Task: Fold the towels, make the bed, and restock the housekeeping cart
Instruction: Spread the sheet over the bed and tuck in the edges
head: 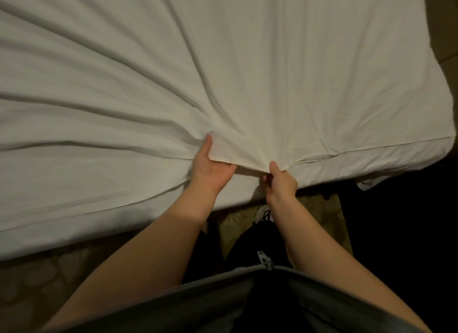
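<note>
Sheet (223,72) (white, creased) is gripped at its near edge by left hand (213,169) and pinched by right hand (280,181).

Head view, steeply down, close.

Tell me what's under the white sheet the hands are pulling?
Below the sheet's edge, which the left hand and right hand grip, another white bedding layer peeks out on the right. Anything deeper is covered, so it cannot be seen.
</note>
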`<state>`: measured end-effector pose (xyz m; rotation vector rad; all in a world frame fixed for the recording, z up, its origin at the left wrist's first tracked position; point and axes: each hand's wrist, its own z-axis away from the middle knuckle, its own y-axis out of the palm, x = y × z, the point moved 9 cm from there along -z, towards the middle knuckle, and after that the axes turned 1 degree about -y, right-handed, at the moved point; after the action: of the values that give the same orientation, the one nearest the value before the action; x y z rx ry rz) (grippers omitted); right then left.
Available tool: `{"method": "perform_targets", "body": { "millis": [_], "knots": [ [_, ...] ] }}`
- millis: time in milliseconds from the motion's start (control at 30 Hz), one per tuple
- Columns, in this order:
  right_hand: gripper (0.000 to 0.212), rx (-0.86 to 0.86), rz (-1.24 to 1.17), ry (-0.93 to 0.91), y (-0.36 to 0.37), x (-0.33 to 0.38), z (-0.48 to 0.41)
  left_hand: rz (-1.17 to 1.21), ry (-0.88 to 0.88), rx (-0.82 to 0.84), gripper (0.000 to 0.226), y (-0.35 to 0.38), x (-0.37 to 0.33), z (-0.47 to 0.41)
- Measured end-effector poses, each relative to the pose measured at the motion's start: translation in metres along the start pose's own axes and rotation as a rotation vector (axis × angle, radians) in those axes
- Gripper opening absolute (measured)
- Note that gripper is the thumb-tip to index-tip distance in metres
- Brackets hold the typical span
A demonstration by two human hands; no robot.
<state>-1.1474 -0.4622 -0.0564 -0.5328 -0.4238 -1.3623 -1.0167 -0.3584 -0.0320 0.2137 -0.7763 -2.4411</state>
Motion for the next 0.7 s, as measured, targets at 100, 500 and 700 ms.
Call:
{"method": "perform_targets", "body": {
  "millis": [100,500,700],
  "knots": [
    [0.017,-0.037,-0.001,0.013,-0.001,0.001,0.007,0.05,0.082,0.005,0.036,0.002,-0.035,0.001],
    [0.016,-0.004,-0.056,0.108,0.021,-0.03,0.017,-0.053,0.305,-0.336,0.012,-0.101,-0.1,0.047],
    [0.019,0.102,-0.027,0.154,0.04,-0.042,0.028,-0.001,0.328,-0.363,0.009,-0.109,-0.102,0.049]
  ]
}}
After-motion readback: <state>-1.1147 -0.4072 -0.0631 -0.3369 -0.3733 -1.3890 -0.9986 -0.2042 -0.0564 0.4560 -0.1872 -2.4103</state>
